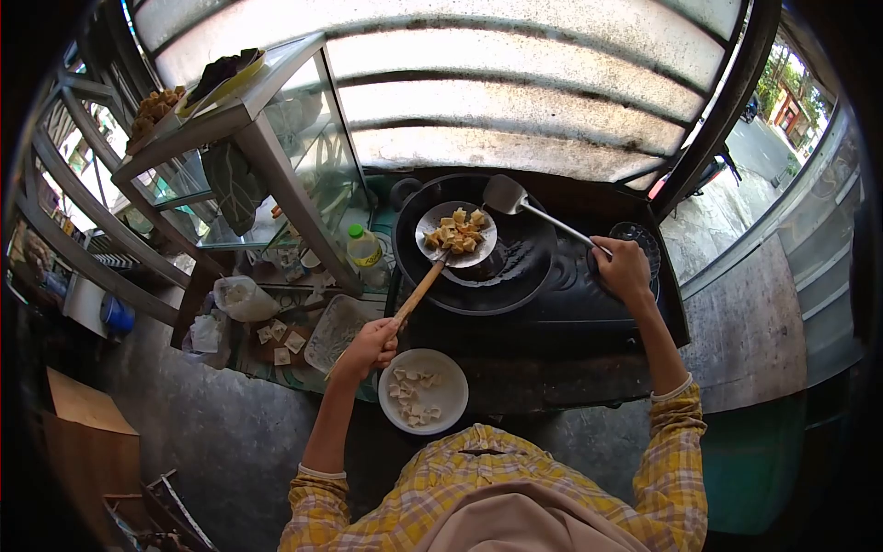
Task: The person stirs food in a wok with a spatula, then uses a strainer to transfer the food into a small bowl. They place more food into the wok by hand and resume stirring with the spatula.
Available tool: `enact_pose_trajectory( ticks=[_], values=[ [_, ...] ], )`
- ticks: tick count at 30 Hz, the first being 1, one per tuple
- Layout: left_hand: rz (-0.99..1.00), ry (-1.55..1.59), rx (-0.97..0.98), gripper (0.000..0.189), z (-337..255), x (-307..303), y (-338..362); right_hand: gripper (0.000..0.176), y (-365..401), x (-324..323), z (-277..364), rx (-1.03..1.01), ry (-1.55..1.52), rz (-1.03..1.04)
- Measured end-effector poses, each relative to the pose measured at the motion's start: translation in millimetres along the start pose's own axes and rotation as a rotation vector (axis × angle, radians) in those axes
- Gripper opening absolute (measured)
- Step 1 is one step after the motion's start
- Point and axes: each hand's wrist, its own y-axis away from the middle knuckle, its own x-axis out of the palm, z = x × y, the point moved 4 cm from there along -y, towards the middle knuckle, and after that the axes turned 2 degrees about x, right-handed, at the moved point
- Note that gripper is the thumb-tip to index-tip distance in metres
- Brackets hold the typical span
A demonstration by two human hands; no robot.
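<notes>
Wooden skimmer (pixel 428 281), likely head-heavy; left hand (pixel 370 346) fingers closed round its handle end; right hand (pixel 623 270) fingers clasp stiff spatula (pixel 547 218).

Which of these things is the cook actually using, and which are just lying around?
In use: wok, skimmer of fried pieces in left hand, spatula in right hand, plate of pale pieces.
Lying about: bottle, plastic bag, glass cabinet.
</notes>
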Motion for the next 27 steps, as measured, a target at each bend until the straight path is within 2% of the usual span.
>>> enact_pose_trajectory(
  ticks=[4,7,10,16,27],
  values=[
    [-0.040,-0.029,0.032,0.017,-13,3,13,0.017,1,14,-28,-0.027,0.153,-0.009],
    [-0.050,-0.011,0.080,0.018,-20,0,16,0.015,14,50,-32,0.019,0.263,0.118],
    [-0.094,-0.023,0.094,0.022,-27,-1,19,0.017,34,82,-20,0.022,0.181,0.257],
    [-0.119,-0.032,0.123,0.027,-32,-6,19,0.021,62,103,7,-0.005,-0.308,0.382],
    [-0.140,-0.040,0.115,0.028,-30,-11,14,0.022,59,95,-13,0.051,-0.385,0.419]
  ],
)
